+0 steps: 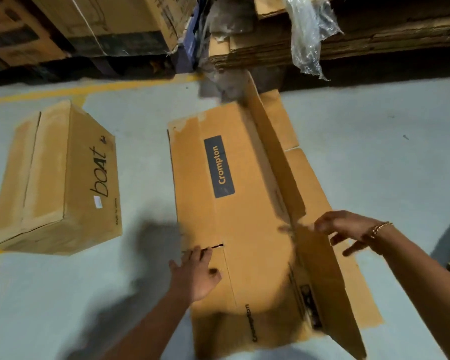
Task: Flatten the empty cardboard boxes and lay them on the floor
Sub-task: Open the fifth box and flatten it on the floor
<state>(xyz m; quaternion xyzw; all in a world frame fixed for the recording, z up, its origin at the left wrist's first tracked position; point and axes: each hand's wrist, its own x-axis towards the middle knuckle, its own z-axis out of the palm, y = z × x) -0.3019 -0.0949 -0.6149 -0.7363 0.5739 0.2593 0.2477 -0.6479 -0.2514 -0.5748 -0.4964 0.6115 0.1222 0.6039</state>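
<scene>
Underfoot, pale grey concrete floor (374,141) with a yellow painted line (109,87) carries the flattened brown Crompton cardboard box (244,209) under the left hand (195,276), fingers spread flat; the right hand (348,229), fingers apart, is at its raised flap (273,157). 1 closed brown boat carton (63,178) stands further left.

Dim storeroom floor (374,141)
Grey, with a yellow line (115,87); stacked cartons (109,19) and plastic wrap (309,35) along the back.
</scene>
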